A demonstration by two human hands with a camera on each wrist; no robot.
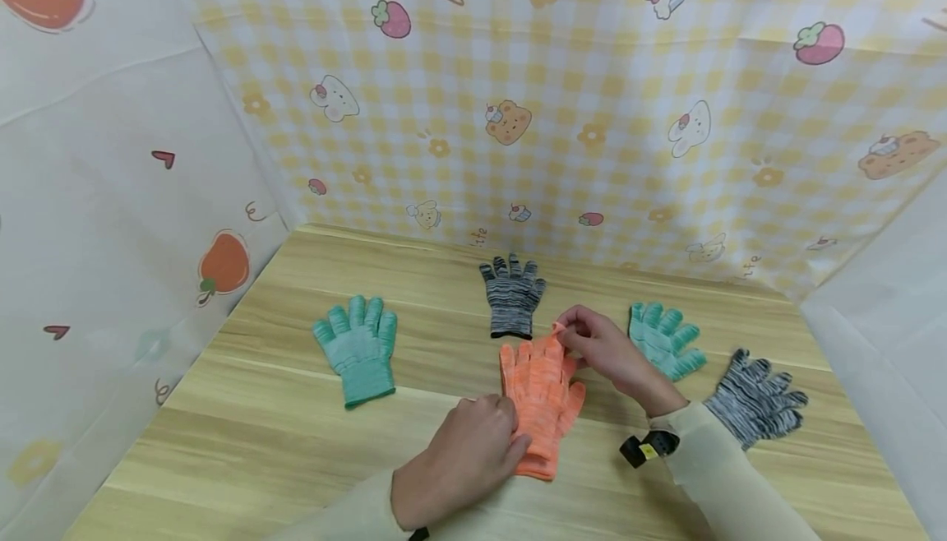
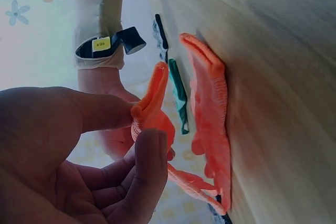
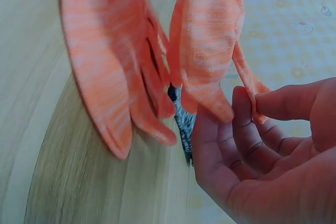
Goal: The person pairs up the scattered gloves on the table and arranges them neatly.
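An orange knit glove [image 1: 538, 389] is held above a second orange glove [image 1: 571, 409], which lies flat on the wooden table. In the left wrist view, my left hand [image 2: 79, 145] pinches the cuff of the upper glove [image 2: 153, 95] between thumb and finger, apart from the lower glove [image 2: 210, 103]. At the far end, my right hand [image 3: 273, 150] pinches one fingertip of the upper glove [image 3: 207, 35], as the right wrist view shows. The head view has my left hand [image 1: 462, 459] near the cuff and my right hand [image 1: 607, 352] by the fingers.
A green glove [image 1: 361, 348] lies to the left, another green glove [image 1: 662, 339] behind my right wrist. One grey striped glove [image 1: 512, 298] lies at the back; a second grey glove [image 1: 758, 399] is partly behind my right sleeve. A checked cloth [image 1: 473, 146] hangs behind the table [image 1: 244, 409].
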